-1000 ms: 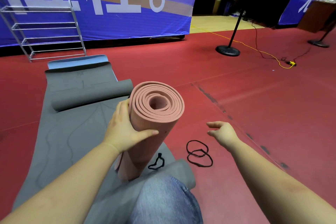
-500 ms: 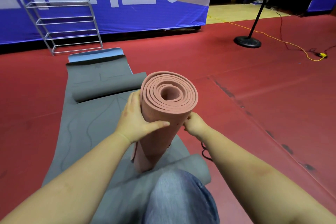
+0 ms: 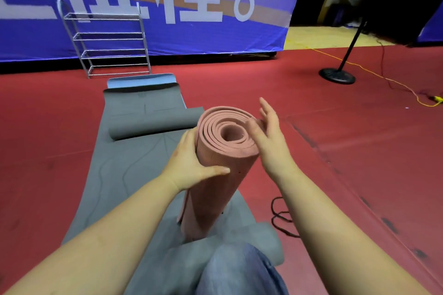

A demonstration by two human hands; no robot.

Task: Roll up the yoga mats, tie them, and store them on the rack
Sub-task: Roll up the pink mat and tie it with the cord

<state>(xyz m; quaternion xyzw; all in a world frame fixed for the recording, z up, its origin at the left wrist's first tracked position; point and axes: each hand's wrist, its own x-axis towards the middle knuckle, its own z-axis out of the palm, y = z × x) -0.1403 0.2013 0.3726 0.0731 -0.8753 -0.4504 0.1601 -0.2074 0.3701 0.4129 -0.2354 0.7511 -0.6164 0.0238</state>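
Denim-clad knee (image 3: 239, 270) is seen at the bottom edge, on the near curled end of the grey mat (image 3: 124, 175). Pink rolled mat (image 3: 215, 170) is stood on end on that grey mat, just beyond the knee, tilted slightly. Left hand (image 3: 191, 163): grip is wrapped round the roll's upper side, thumb across the front. Right hand (image 3: 268, 136): grip is wide, fingers straight, palm laid against the top rim of the roll.

Change: a second ago the right hand was hanging out over the black ties (image 3: 280, 218); half a second ago it was placed low at the roll's side; now it is raised to the top end. No tie is seen in it. Judged: coil ends are being tapped flush, tying not yet started.

Ties are left on the red floor (image 3: 359, 151) just right of the grey mat. Further on, the grey mat's far end is part rolled, a blue mat (image 3: 141, 79) underneath. Metal rack (image 3: 107, 40) is stood beyond, against a blue banner (image 3: 263, 31). Fan stand (image 3: 338, 74) and yellow cable (image 3: 395, 84) are seen far right
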